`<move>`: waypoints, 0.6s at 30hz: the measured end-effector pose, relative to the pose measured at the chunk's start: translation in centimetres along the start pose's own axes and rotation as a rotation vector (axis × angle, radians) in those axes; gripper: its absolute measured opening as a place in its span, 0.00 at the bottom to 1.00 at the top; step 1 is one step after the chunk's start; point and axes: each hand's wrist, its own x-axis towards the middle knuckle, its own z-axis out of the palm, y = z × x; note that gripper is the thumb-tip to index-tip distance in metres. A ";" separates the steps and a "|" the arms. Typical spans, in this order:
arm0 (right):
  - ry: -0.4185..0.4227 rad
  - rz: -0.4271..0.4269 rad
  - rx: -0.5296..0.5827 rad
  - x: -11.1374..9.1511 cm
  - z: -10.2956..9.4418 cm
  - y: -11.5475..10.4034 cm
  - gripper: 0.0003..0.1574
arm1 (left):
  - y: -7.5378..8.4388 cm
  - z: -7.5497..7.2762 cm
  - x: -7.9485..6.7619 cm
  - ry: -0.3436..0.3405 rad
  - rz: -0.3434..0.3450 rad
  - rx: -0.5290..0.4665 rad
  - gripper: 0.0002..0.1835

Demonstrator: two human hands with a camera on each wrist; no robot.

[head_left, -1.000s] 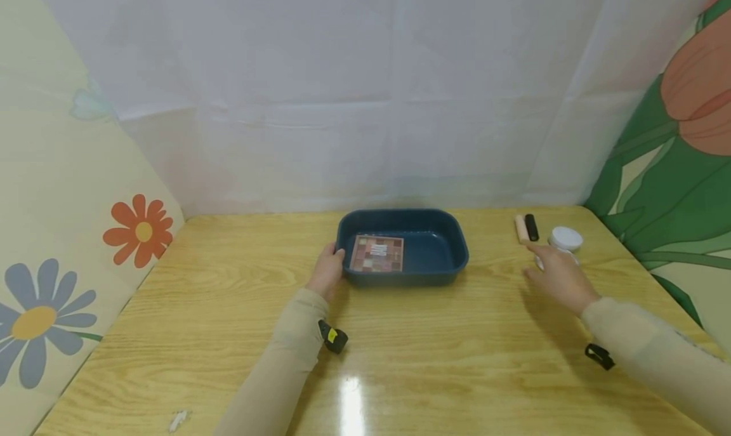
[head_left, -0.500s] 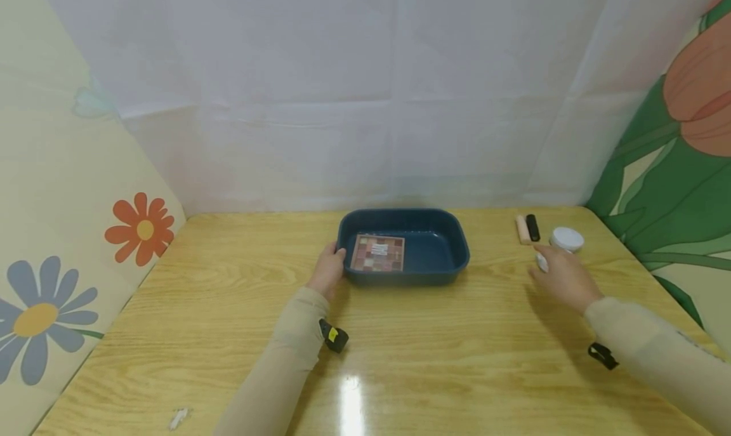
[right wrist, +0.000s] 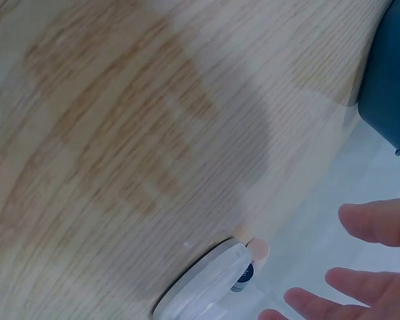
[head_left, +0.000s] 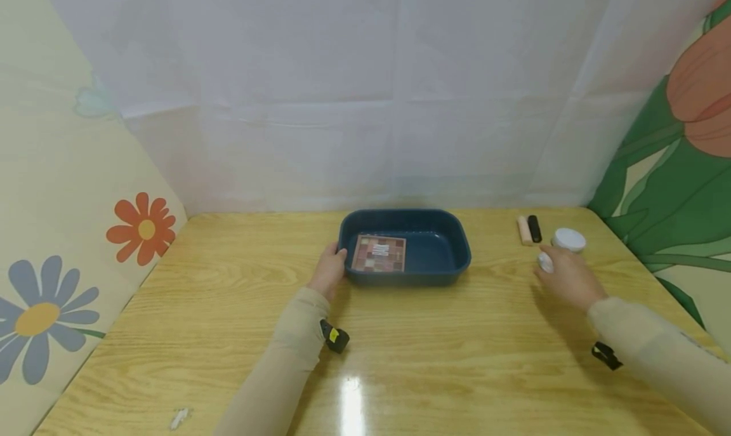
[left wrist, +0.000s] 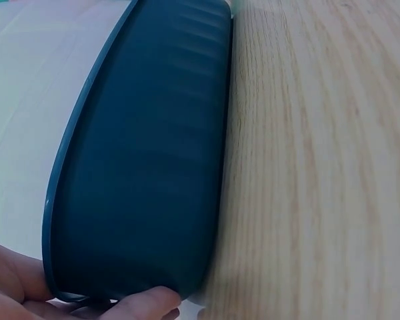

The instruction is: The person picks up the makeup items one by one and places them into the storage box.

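Note:
In the head view, my left hand grips the left end of a dark blue plastic bin. The left wrist view shows its fingers against the outside of the bin. Inside the bin, towards the left, lies an eyeshadow palette with a grid of pink and brown squares. Over the right side of the table is my right hand, fingers spread in the right wrist view. Just beyond its fingertips is a small white rounded object, partly hidden by the hand; its kind is unclear.
A round white container stands behind my right hand. Left of it lie a pale pink tube and a black tube, side by side. A white cloth hangs along the table's back edge.
My right hand has shifted slightly right and towards me, showing more of the white rounded object's left end. My left hand stays on the bin.

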 end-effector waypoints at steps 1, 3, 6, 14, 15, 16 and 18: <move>0.004 -0.005 -0.002 0.0 0.0 0.1 0.31 | 0.0 0.0 0.0 0.000 0.003 -0.001 0.24; 0.009 -0.008 -0.006 0.0 0.0 0.2 0.30 | 0.0 0.0 0.0 0.000 0.007 -0.003 0.24; 0.011 -0.007 -0.007 0.0 0.0 0.2 0.31 | 0.0 0.1 0.0 0.002 0.012 -0.008 0.24; -0.003 0.011 -0.015 0.0 -0.1 0.2 0.32 | 0.0 0.1 -0.1 0.009 0.003 -0.010 0.24; -0.003 0.011 -0.015 0.0 -0.1 0.2 0.32 | 0.0 0.1 -0.1 0.009 0.003 -0.010 0.24; -0.003 0.012 -0.018 0.0 -0.1 0.3 0.32 | 0.0 0.1 -0.1 0.009 0.005 -0.008 0.24; -0.005 0.016 -0.019 0.0 -0.1 0.4 0.32 | 0.0 0.1 -0.1 0.009 0.008 -0.008 0.24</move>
